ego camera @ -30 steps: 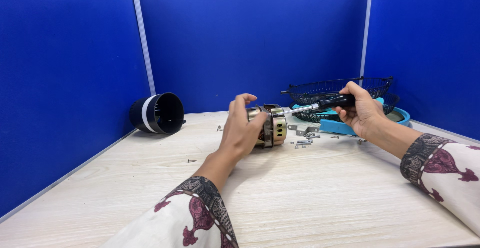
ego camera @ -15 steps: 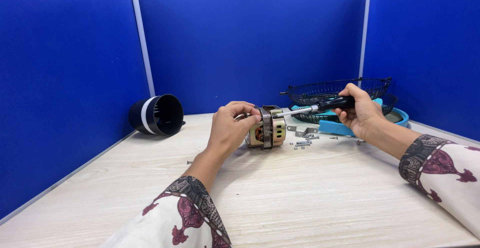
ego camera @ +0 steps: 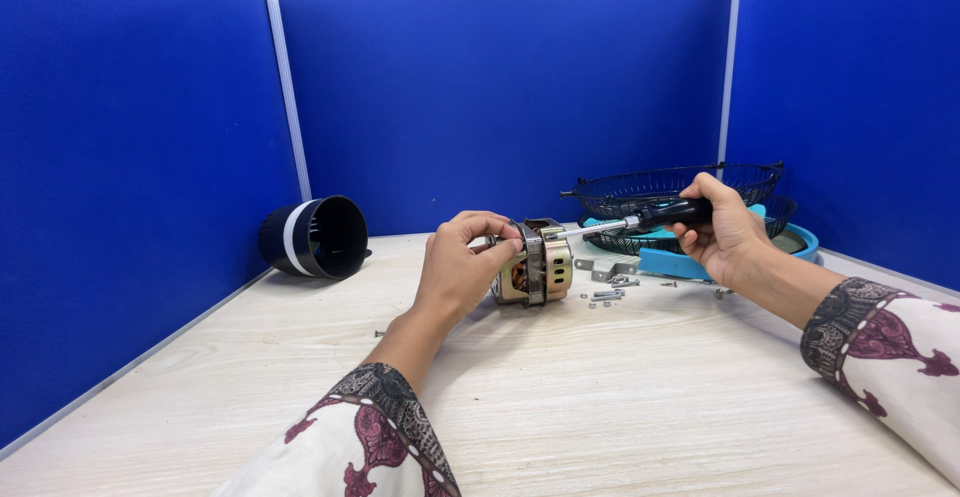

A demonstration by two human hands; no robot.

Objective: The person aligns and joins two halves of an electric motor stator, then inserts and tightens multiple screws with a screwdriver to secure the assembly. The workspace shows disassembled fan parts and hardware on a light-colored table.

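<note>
A small electric motor [ego camera: 535, 269] with copper windings and a metal casing rests on the pale wooden table [ego camera: 560, 407]. My left hand [ego camera: 460, 267] grips its left end and steadies it. In my right hand [ego camera: 725, 237] I hold a black-handled screwdriver [ego camera: 640, 222], whose metal shaft points left with its tip on the top of the motor.
Loose screws and small metal brackets [ego camera: 610, 282] lie just right of the motor. Behind them stand black wire fan guards [ego camera: 670, 192] and a light blue fan part [ego camera: 800, 247]. A black cylindrical housing [ego camera: 315, 237] lies on its side at the back left. Blue partitions enclose the desk.
My left hand has shifted from covering the motor's front to gripping its left end, so the motor body now shows. The right hand and screwdriver have barely moved.
</note>
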